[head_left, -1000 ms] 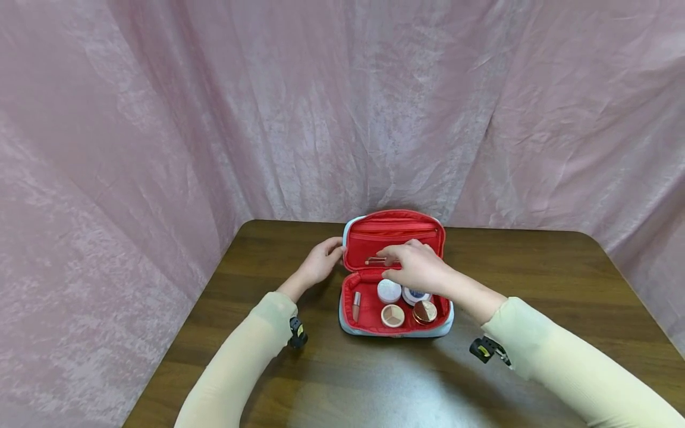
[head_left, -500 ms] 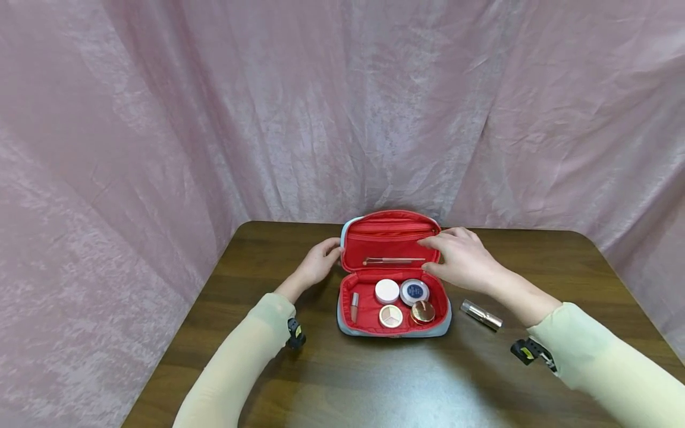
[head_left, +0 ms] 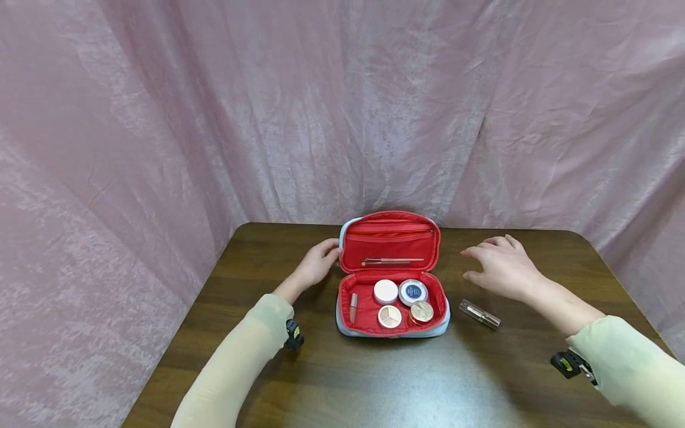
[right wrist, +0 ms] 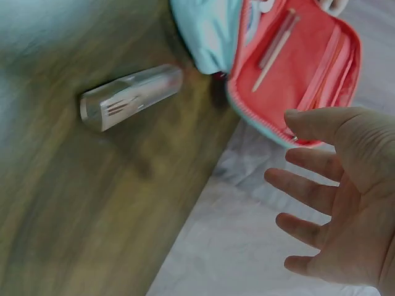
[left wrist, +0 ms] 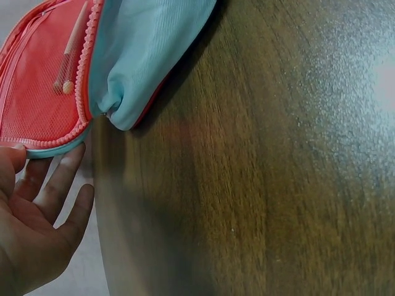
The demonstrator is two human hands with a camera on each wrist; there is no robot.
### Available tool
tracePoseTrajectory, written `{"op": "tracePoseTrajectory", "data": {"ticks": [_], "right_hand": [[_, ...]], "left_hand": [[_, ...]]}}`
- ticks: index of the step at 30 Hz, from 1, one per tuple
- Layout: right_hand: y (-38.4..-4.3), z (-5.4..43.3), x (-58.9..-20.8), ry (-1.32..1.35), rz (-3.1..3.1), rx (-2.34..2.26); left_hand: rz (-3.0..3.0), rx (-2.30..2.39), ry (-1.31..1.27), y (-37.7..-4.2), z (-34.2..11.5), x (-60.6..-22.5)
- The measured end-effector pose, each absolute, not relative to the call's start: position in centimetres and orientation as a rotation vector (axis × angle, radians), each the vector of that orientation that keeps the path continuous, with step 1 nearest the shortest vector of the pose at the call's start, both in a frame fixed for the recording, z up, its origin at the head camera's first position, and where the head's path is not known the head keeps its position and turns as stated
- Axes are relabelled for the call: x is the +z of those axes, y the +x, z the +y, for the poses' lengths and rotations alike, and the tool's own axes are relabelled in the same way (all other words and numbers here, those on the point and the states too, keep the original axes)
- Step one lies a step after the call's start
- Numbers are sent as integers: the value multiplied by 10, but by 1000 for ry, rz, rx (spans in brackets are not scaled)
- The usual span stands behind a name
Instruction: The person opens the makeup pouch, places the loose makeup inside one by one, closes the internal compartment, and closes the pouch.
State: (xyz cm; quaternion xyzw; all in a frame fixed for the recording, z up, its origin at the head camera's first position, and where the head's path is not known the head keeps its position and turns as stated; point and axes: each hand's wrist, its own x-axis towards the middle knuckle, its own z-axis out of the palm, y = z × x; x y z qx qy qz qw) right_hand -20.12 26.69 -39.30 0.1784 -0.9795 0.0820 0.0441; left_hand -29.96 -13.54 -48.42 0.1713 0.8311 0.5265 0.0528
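An unzipped makeup bag [head_left: 338,326], light blue outside and red inside, stands on the table with its lid raised. My left hand [head_left: 318,263] holds the lid's left edge, thumb on the inner side and fingers behind, as the left wrist view shows. Two slim makeup brushes [head_left: 393,261] lie across the lid's lining. In the base are a white round jar [head_left: 386,291], a compact with a blue label [head_left: 413,292], a three-colour palette [head_left: 389,317], a gold-rimmed round case [head_left: 421,312] and a lip gloss tube [head_left: 353,308]. My right hand [head_left: 503,267] holds nothing, fingers spread, right of the bag.
A clear-and-gold cosmetic tube [head_left: 480,314] lies on the wooden table [head_left: 374,380] right of the bag, near my right hand. Behind the table's far edge hangs a pink velvet curtain [head_left: 342,119].
My right hand has moved from over the brushes in the lid out to the right, away from the bag, uncovering the cosmetic tube. My left hand has kept its hold on the lid.
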Motion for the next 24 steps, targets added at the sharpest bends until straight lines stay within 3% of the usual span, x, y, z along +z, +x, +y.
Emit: {"op": "tracePoseTrajectory", "data": {"ticks": [11,24], "right_hand": [[-196,293,-419,505,-3108,161],[-182,288,-441,613,-3168,143]], "left_hand": [[2529,1590,529,-302,-135,-487],[2541,1587,533,-302,-135,-488]]}}
